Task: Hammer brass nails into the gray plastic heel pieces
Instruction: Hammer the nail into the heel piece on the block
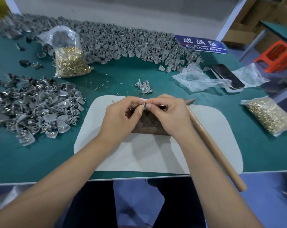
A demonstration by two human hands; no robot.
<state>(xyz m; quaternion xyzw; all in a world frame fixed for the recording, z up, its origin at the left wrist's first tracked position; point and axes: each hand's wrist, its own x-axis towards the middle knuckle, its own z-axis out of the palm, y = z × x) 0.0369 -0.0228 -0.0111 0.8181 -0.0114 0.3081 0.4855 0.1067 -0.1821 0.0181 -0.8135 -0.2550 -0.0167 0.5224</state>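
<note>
Left hand point(121, 115) and right hand point(168, 112) meet fingertip to fingertip, together pinching small gray heel piece point(144, 105) over dark block point(146, 125) on white mat point(156, 155), surface's near edge; hammer point(211, 142) lies beside right wrist; nail bag point(70, 63) toward far-left corner, heel pile point(123, 41) along far edge

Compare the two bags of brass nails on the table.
The left bag of brass nails stands upright, with its clear top open; the right bag of brass nails lies flat on its side. The left one sits against the far pile of gray heel pieces; the right one lies alone by the table's right edge. Both are clear plastic.
</note>
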